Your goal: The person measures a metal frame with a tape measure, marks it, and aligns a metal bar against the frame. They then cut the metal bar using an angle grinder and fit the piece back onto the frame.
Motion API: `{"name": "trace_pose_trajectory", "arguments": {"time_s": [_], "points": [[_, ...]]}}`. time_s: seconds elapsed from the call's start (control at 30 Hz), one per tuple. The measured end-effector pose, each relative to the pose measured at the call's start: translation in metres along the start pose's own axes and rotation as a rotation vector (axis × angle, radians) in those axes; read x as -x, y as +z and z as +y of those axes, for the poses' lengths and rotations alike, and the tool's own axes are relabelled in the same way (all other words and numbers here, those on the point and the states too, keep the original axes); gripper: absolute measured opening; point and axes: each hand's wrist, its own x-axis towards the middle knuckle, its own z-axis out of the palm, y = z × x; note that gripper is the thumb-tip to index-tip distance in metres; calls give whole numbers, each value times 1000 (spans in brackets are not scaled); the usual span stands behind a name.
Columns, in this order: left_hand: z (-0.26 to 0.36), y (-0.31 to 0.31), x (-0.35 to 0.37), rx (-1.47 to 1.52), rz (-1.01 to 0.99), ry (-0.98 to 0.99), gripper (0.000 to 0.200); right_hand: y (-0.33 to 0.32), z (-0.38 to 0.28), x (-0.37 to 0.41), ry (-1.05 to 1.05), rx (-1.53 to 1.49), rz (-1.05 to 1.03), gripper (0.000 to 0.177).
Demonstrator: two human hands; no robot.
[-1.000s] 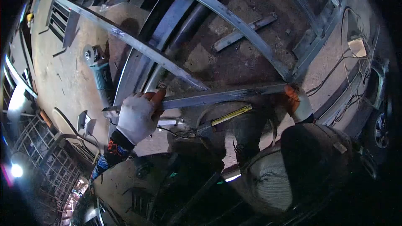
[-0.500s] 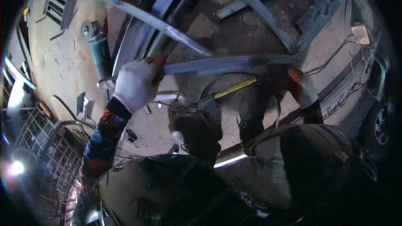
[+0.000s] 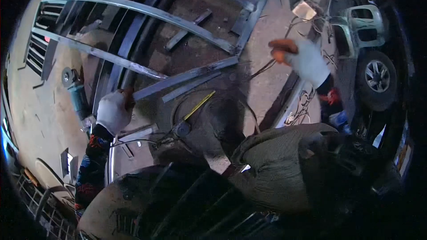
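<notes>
Dusty floor (image 3: 260, 100) surrounds the metal frame (image 3: 178, 19); at its corner lies the bar (image 3: 187, 78), its other end clamped in the left hand (image 3: 113, 112), seemingly for steadiness. Well apart, the right hand (image 3: 308, 61) hangs empty, fingers loosely bent.

Free passage over floor (image 3: 260, 89) between steel bar (image 3: 187, 78) and right hand (image 3: 307, 62), dark cable (image 3: 263, 69) crossing it, angle grinder (image 3: 78, 98) just beside left hand (image 3: 113, 113).
</notes>
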Motion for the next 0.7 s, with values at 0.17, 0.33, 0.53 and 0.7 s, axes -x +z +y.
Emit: {"name": "trace_pose_trajectory", "arguments": {"time_s": [0.17, 0.33, 0.53, 0.7], "points": [[2, 0, 4, -15, 2, -11, 25, -59, -107, 15, -244, 426, 87, 34], [9, -4, 7, -55, -64, -82, 21, -28, -176, 10, -476, 699, -79, 37], [5, -5, 14, 20, -16, -58, 16, 57, -187, -6, -489, 885, -387, 32], [-9, 8, 16, -29, -87, -120, 21, 165, -181, 8, -550, 1036, -781, 29]]}}
